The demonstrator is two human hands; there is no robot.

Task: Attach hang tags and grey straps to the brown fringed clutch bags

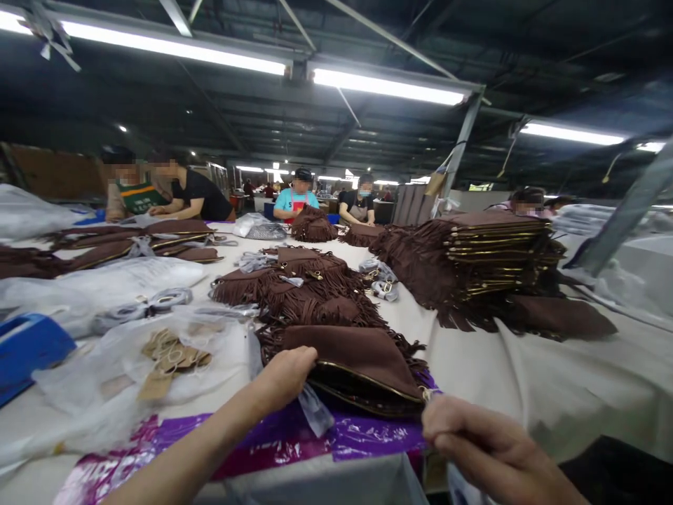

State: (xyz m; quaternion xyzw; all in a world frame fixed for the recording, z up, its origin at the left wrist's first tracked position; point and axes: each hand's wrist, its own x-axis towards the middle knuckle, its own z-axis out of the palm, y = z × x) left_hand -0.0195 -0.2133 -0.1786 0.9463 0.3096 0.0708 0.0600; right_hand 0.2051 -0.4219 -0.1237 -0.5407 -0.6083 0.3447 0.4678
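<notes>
A brown fringed bag (357, 361) with a gold zip lies in front of me on a purple plastic sheet (294, 442). My left hand (287, 375) is closed on the bag's left end, fingers curled over the edge. My right hand (473, 438) is closed in a pinch at the bag's right corner, by the end of the zip. What exactly its fingertips hold is hidden. More brown fringed bags (305, 287) lie heaped just behind.
A tall stack of brown bags (494, 256) stands at the right on the white table (552, 379). Clear plastic bags with paper tags (168, 358) lie left, beside a blue box (29, 347). Several people work at the far end of the table.
</notes>
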